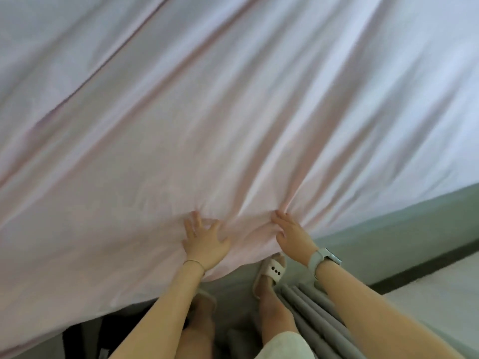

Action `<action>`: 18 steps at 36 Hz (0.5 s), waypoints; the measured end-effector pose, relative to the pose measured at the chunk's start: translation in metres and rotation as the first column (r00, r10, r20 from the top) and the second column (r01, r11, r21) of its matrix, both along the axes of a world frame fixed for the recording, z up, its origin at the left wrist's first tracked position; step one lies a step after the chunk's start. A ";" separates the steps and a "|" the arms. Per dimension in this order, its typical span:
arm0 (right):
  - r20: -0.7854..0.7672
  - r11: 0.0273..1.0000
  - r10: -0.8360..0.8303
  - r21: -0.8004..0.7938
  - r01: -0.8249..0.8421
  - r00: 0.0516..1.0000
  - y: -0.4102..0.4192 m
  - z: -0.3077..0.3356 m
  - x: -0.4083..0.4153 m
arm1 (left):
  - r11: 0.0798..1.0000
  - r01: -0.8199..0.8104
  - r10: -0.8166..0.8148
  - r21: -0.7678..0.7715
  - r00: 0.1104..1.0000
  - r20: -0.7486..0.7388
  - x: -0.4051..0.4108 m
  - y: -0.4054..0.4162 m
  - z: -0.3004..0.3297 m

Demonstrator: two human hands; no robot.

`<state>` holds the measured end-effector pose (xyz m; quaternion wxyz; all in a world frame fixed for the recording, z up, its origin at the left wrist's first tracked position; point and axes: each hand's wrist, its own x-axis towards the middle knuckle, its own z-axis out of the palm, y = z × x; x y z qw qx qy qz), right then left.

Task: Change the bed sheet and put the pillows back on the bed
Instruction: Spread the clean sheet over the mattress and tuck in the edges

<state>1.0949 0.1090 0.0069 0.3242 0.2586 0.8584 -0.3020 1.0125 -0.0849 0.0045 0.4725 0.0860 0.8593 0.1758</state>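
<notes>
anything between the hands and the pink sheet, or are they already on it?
Nothing visible in the way. The left hand lies on the pink sheet with fingers spread, and the right hand touches it at a bunched fold beside it. Whether the right fingers pinch the fabric cannot be told.

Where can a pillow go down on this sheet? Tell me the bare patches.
The pink sheet lies bare above and to both sides of the hands, up to the top of the view. It is crowded at the near edge: the left hand and right hand bunch the fabric there, with the curtain beside the right arm.
</notes>
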 end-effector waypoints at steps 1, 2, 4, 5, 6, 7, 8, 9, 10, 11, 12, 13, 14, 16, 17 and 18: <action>0.005 0.995 -0.063 -0.072 0.063 0.998 0.010 0.006 -0.002 | 0.998 -0.043 0.043 0.038 0.999 -0.002 0.001 0.011 0.005; 0.017 0.982 -0.134 -0.134 0.135 0.991 0.022 0.013 -0.003 | 0.992 -0.094 0.094 0.087 0.996 0.002 0.002 0.023 0.011; 0.024 0.945 -0.243 -0.219 0.242 0.970 0.048 0.031 -0.003 | 0.956 -0.238 0.235 0.169 0.971 0.040 0.004 0.051 0.030; 0.010 0.927 -0.285 -0.252 0.278 0.959 0.064 0.039 -0.001 | 0.936 -0.291 0.288 0.198 0.957 0.044 0.005 0.068 0.041; -0.007 0.903 -0.335 -0.287 0.319 0.942 0.081 0.047 0.003 | 0.924 -0.310 0.314 0.225 0.949 0.019 0.005 0.086 0.053; -0.019 0.878 -0.386 -0.316 0.360 0.922 0.099 0.056 0.008 | 0.915 -0.315 0.329 0.251 0.944 -0.017 0.005 0.104 0.066; -0.028 0.855 -0.428 -0.338 0.394 0.904 0.118 0.066 0.016 | 0.905 -0.317 0.343 0.284 0.938 -0.045 0.006 0.124 0.080; -0.039 0.836 -0.463 -0.353 0.421 0.886 0.138 0.076 0.024 | 0.891 -0.323 0.359 0.319 0.932 -0.059 0.008 0.144 0.095; -0.056 0.815 -0.501 -0.364 0.450 0.864 0.158 0.086 0.035 | 0.876 -0.324 0.372 0.356 0.926 -0.071 0.010 0.164 0.109; -0.079 0.791 -0.549 -0.372 0.487 0.832 0.178 0.096 0.047 | 0.865 -0.318 0.376 0.388 0.923 -0.082 0.013 0.185 0.122; -0.112 0.759 -0.606 -0.376 0.531 0.787 0.198 0.106 0.059 | 0.859 -0.302 0.368 0.413 0.925 -0.090 0.016 0.205 0.134; -0.148 0.723 -0.664 -0.378 0.578 0.733 0.218 0.116 0.072 | 0.856 -0.279 0.351 0.436 0.931 -0.094 0.019 0.225 0.146; -0.173 0.681 -0.717 -0.383 0.625 0.675 0.237 0.125 0.085 | 0.848 -0.260 0.334 0.462 0.939 -0.086 0.022 0.246 0.156; -0.194 0.591 -0.802 -0.393 0.705 0.565 0.270 0.145 0.110 | 0.830 -0.230 0.300 0.508 0.952 -0.059 0.029 0.286 0.174; -0.205 0.546 -0.836 -0.400 0.736 0.509 0.285 0.155 0.122 | 0.823 -0.201 0.271 0.531 0.961 -0.055 0.032 0.306 0.181; -0.216 0.499 -0.867 -0.410 0.764 0.450 0.299 0.164 0.135 | 0.818 -0.167 0.235 0.551 0.970 -0.054 0.035 0.327 0.189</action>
